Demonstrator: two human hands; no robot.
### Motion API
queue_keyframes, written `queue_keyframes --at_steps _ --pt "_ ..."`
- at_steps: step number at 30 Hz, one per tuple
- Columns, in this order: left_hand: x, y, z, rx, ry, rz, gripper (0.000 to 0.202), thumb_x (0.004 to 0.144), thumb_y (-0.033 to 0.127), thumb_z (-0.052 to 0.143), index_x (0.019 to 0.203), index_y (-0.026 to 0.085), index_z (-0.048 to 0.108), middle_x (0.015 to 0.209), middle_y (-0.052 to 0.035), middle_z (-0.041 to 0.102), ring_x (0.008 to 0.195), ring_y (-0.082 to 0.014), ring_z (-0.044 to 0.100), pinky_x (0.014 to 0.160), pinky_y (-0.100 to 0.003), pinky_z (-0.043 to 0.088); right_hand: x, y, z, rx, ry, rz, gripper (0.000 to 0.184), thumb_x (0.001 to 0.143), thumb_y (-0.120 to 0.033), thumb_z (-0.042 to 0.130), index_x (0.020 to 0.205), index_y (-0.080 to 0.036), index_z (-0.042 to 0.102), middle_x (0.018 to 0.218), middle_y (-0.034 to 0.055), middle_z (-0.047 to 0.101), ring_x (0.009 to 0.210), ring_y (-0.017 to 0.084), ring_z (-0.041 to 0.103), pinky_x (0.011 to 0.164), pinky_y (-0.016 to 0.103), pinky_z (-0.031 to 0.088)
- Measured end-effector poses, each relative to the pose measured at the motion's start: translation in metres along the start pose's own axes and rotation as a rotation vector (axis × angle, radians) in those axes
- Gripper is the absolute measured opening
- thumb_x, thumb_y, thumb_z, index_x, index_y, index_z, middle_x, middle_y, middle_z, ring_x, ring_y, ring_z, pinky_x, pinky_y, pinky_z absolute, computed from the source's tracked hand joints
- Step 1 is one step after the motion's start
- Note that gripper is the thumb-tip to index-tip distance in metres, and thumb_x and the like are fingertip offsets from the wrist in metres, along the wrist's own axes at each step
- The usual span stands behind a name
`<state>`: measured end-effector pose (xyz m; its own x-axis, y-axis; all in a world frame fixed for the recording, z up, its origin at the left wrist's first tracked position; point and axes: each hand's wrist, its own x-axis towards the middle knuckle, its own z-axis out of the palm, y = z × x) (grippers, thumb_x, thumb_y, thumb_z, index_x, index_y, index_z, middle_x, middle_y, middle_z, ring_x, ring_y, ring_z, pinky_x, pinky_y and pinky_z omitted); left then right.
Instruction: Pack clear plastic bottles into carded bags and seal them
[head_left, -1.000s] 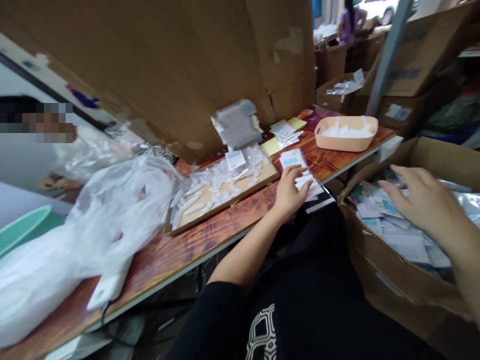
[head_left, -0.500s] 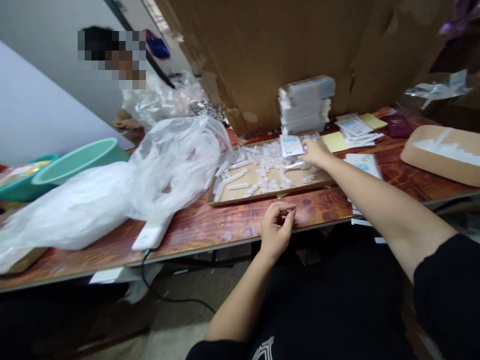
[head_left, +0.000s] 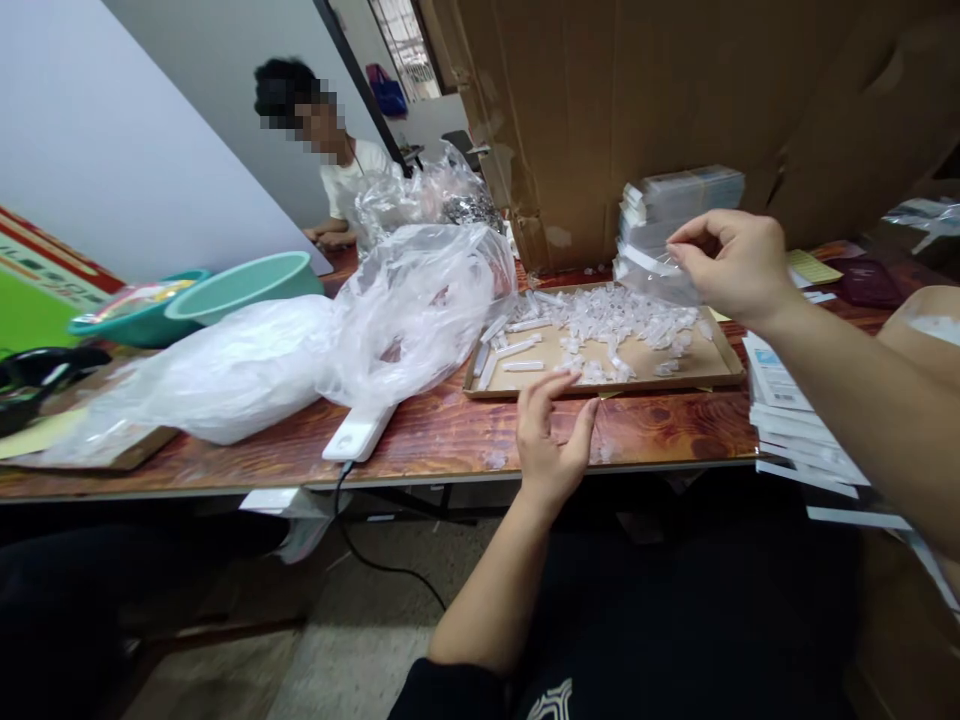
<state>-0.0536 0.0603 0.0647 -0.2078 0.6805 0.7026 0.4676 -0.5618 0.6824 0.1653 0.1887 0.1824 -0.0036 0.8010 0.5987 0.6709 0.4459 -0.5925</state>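
Observation:
My right hand (head_left: 731,262) pinches a clear plastic bag (head_left: 660,277) with a white strip along it, held up over the back right of a shallow cardboard tray (head_left: 720,380). Many small clear plastic pieces (head_left: 615,318) are heaped in the tray, with a few longer tubes (head_left: 523,366) at its left. In front of the tray, my left hand (head_left: 551,435) is open, thumb and fingers apart, with nothing in it. Under my right forearm lies a fanned pile of labelled packets (head_left: 787,395).
A large clear plastic bag of white contents (head_left: 247,365) lies left of the tray, beside green basins (head_left: 240,285) and a white power strip (head_left: 360,432). Behind stand bundled packets (head_left: 686,200) and a tall cardboard sheet (head_left: 600,100). A co-worker (head_left: 352,180) sits beyond.
My right hand has risen from the tray, where it held a labelled white-and-blue packet, and now holds up a clear bag. My left hand's fingers have spread. The view has shifted left.

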Motion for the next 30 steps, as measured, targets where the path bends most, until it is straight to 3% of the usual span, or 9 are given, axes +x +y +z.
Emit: queue_keyframes --at_steps 2,4,7,10,14,19,22,25,30 --pt "0.011 0.008 0.002 0.006 0.014 0.024 0.057 0.083 0.039 0.084 0.133 0.024 0.062 0.137 -0.0144 0.064 0.131 -0.0285 0.059 0.105 -0.041 0.051 -0.016 -0.025 -0.026 0.1 -0.106 0.051 0.011 0.085 -0.027 0.073 0.089 -0.018 0.078 0.085 0.0071 0.075 0.076 0.019 0.065 0.071 0.035 0.051" --pt "0.021 0.017 0.004 -0.121 -0.082 -0.046 0.073 0.077 0.047 0.087 0.14 0.027 0.056 0.148 -0.0139 0.058 0.137 -0.0297 0.055 0.108 -0.042 0.05 -0.033 -0.042 -0.049 0.189 -0.251 0.101 0.012 0.081 -0.031 0.079 0.084 -0.02 0.079 0.08 0.0052 0.074 0.073 0.017 0.065 0.067 0.034 0.05" --pt "0.024 0.032 0.008 -0.452 -0.346 -0.263 0.055 0.076 0.058 0.086 0.116 0.023 0.07 0.115 -0.0082 0.074 0.105 -0.0233 0.071 0.091 -0.035 0.058 -0.058 -0.046 -0.068 0.378 -0.464 0.215 0.022 0.074 -0.042 0.087 0.08 -0.022 0.079 0.077 0.0047 0.071 0.067 0.017 0.063 0.062 0.034 0.05" --pt "0.008 0.047 0.011 -0.645 -0.454 -0.484 0.047 0.072 0.062 0.087 0.086 0.019 0.073 0.078 -0.002 0.072 0.069 -0.0148 0.066 0.067 -0.028 0.058 -0.088 -0.031 -0.071 0.66 -0.538 0.376 0.033 0.074 -0.055 0.086 0.083 -0.024 0.078 0.079 0.0056 0.07 0.065 0.016 0.06 0.061 0.033 0.051" --pt "-0.03 0.057 0.012 -0.75 -0.545 -0.671 0.044 0.068 0.056 0.091 0.082 0.019 0.074 0.078 -0.0032 0.075 0.068 -0.0147 0.067 0.064 -0.028 0.059 -0.139 -0.004 -0.066 0.956 -0.642 0.393 0.052 0.084 -0.074 0.068 0.094 -0.024 0.079 0.093 0.0084 0.069 0.078 0.02 0.065 0.068 0.034 0.056" --pt "-0.078 0.058 0.005 -0.783 -0.629 -0.717 0.041 0.071 0.043 0.093 0.104 0.024 0.076 0.104 -0.0082 0.079 0.087 -0.0209 0.075 0.075 -0.033 0.063 -0.195 0.012 -0.066 0.797 -0.729 0.099 0.034 0.075 -0.049 0.09 0.083 -0.019 0.075 0.097 0.0058 0.062 0.085 0.016 0.064 0.067 0.024 0.054" --pt "-0.093 0.056 -0.002 -0.726 -0.66 -0.689 0.034 0.075 0.042 0.09 0.101 0.027 0.076 0.101 -0.0074 0.077 0.082 -0.0194 0.073 0.069 -0.031 0.062 -0.212 0.01 -0.067 0.684 -0.752 0.035 0.026 0.077 -0.037 0.09 0.084 -0.018 0.073 0.091 0.0041 0.064 0.082 0.015 0.064 0.071 0.024 0.055" --pt "-0.088 0.051 -0.006 -0.69 -0.736 -0.708 0.032 0.075 0.045 0.09 0.097 0.027 0.076 0.09 -0.0048 0.074 0.07 -0.016 0.067 0.063 -0.029 0.059 -0.216 0.007 -0.066 0.637 -0.765 0.071 0.024 0.079 -0.034 0.088 0.086 -0.019 0.072 0.085 0.0018 0.066 0.074 0.013 0.062 0.067 0.023 0.053" --pt "-0.045 0.041 -0.002 -0.769 -1.139 -0.603 0.018 0.071 0.026 0.093 0.079 0.024 0.077 0.076 -0.0024 0.07 0.067 -0.0164 0.068 0.063 -0.029 0.058 -0.209 0.006 -0.066 0.63 -0.82 0.066 0.02 0.09 -0.031 0.076 0.076 -0.018 0.071 0.078 0.0006 0.065 0.072 0.011 0.062 0.066 0.023 0.052"
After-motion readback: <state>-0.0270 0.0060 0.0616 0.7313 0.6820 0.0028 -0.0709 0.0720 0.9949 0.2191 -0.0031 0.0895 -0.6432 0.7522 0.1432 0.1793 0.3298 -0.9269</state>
